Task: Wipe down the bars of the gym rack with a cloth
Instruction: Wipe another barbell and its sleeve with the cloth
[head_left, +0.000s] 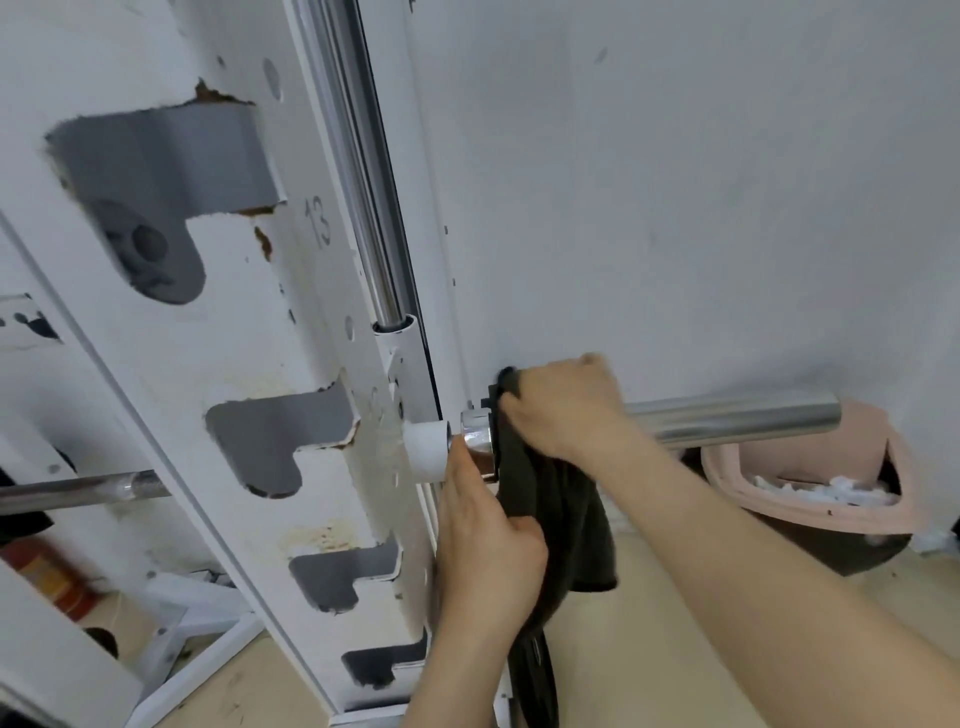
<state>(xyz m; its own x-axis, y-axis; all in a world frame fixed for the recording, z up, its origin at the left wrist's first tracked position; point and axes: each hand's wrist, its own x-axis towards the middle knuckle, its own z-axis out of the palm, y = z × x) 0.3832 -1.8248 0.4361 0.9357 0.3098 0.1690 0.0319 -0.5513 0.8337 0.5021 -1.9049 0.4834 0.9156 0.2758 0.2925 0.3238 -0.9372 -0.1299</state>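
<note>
At the right side of the white rack upright (311, 415), where the chrome bar (727, 415) sticks out toward the pink bin (810, 488) by the wall, the dark cloth (556, 519) is draped over the bar just beside its shiny collar (475, 431). The right hand (566, 410) has its fingers curled over the top, clamping the cloth around the bar, I'd guess so it can rub all the way round. The left hand (488, 535) comes up from below with fairly straight fingers touching the collar and its thumb against the hanging cloth. I can't tell whether it pinches the fabric. It looks placed to steady the bar and tidy the loose tail.
</note>
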